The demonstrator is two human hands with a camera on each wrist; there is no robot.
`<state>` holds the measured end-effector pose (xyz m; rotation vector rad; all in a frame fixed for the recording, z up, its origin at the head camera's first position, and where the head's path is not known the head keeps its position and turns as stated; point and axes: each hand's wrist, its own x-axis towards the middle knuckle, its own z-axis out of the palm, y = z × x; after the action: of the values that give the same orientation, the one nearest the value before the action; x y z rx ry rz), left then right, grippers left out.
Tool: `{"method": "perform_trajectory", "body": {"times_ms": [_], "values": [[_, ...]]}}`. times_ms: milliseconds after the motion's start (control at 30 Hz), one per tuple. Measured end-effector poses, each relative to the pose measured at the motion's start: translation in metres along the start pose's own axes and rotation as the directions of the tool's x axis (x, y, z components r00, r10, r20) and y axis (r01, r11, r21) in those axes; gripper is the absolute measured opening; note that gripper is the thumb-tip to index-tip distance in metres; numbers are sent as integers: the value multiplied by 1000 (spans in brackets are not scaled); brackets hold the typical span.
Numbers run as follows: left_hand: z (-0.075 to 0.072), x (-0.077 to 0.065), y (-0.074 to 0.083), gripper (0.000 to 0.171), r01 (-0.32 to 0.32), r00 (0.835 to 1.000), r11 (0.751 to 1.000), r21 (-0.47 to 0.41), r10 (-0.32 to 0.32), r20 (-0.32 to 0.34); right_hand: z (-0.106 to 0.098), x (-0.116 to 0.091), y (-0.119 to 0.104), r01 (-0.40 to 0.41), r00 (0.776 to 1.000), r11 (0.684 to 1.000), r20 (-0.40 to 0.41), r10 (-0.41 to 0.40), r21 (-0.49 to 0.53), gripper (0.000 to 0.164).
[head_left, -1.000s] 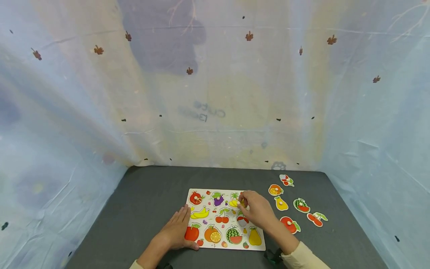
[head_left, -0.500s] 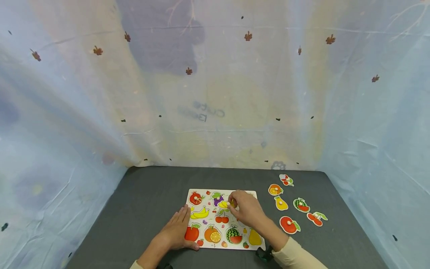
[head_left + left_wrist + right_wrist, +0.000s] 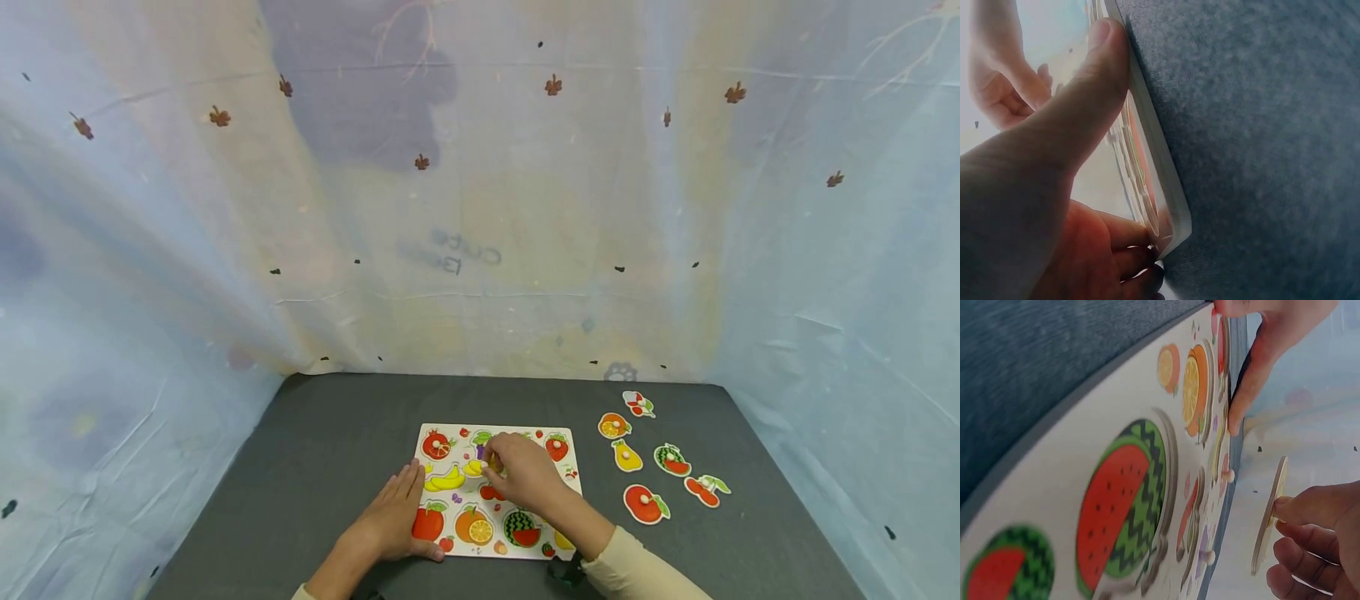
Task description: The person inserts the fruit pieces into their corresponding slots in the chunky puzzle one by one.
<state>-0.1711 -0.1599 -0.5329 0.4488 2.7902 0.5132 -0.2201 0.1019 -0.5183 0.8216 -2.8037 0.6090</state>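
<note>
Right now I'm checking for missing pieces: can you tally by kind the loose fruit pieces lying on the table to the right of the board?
Red-and-white fruit piece: 1
Orange piece: 1
Pear piece: 1
Watermelon piece: 1
Cherry piece: 1
Apple piece: 1
Total: 6

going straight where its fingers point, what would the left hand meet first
Likely the knobbed pomegranate piece near the far left corner of the puzzle board; depth is unclear, so the left hand might slide past along the edge.
</note>
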Motion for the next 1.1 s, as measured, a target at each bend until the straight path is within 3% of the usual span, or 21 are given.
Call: {"method": "perform_trajectory", "body": {"times_ms": [367,533,1100], "values": [[10,5,-11,144,-20,1000,1000,-18,21,17,12,13,-12,62,998,997,26,-61,-47,14],[6,3,-8,142,-20,1000,999,-26,20,14,19,20,-14,97,995,993,29,-95,-64,13],[10,6,-12,143,-21,1000,999,-39,21,13,31,30,-30,101,991,989,97,-90,-110,12]]}}
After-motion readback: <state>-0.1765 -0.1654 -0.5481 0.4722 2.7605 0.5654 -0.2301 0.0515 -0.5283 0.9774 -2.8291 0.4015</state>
